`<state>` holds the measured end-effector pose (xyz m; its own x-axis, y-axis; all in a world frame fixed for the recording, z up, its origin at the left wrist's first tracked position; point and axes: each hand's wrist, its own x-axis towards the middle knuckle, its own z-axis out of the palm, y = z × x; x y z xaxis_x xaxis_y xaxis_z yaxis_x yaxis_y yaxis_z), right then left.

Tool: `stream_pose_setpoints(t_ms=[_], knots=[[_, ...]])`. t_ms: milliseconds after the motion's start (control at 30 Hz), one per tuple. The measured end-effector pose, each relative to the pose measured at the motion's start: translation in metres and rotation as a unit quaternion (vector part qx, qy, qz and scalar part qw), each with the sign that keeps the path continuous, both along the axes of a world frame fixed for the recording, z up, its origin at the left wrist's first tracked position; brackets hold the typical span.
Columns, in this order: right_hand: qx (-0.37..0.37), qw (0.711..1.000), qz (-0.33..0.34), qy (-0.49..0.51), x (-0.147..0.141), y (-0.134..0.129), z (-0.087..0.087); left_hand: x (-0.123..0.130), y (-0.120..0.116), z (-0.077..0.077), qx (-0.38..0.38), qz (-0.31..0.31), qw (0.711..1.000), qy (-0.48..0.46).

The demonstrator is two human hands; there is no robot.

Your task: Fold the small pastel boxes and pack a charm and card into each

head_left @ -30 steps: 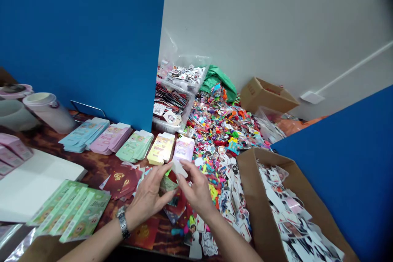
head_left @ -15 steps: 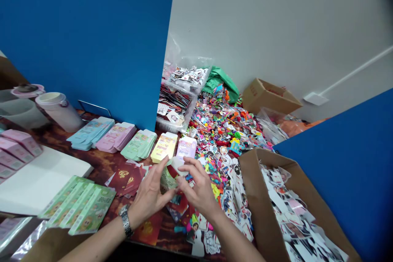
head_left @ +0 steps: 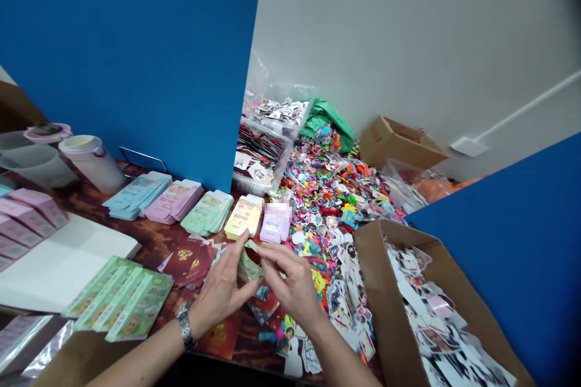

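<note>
Left hand (head_left: 221,286): fingers grasping one green carton (head_left: 247,269). Right hand (head_left: 290,280): fingers bent at its open mouth, grasp unclear. Pale flap, raised half a second ago, no longer shows (folded or covered, I cannot tell); closing may have advanced. Beyond, on worktop (head_left: 153,247): yellow cartons (head_left: 244,216).

Looks like a small pale-green printed paper carton (head_left: 248,267), held tilted between left hand (head_left: 223,289) and right hand (head_left: 291,281); gapes at the upper end, shows dark red within, partly covered by both.
</note>
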<state>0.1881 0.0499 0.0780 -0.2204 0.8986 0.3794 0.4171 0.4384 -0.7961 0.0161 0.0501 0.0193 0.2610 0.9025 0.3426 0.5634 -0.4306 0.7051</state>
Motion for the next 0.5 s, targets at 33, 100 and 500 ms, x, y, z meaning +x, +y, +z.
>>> stream_pose_setpoints(t_ms=[33,100,500], knots=[[-0.008,1.000,0.002,0.000,-0.001,0.000,0.002,0.000,0.000,0.001,-0.001,-0.004,1.000,0.006],[-0.031,0.999,-0.008,-0.002,-0.002,0.001,0.003,0.000,-0.001,0.002,-0.010,-0.005,1.000,0.013],[0.067,0.995,-0.046,-0.061,-0.020,-0.016,-0.024,-0.003,-0.009,0.002,0.015,0.039,0.988,0.151]])
